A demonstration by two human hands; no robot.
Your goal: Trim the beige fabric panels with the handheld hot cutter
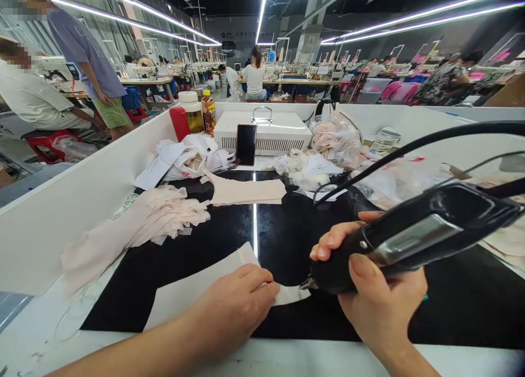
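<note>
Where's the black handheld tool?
Head view, right: the black handheld tool is in the right hand, tip at the pale fabric under the left hand.

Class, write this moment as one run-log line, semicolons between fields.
left hand: on pale fabric panel; right hand: holding black handheld power tool; tool tip: at panel's narrow end; beneath: black work surface

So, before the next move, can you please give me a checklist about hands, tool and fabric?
1. Left hand on the white fabric panel: ok.
2. Right hand around the black handheld tool: ok.
3. Metal tip at the panel's narrow end: ok; exact contact, cannot tell.
4. Tool switched on: cannot tell.
5. Pale pink fabric stack apart from the panel: ok.
</note>
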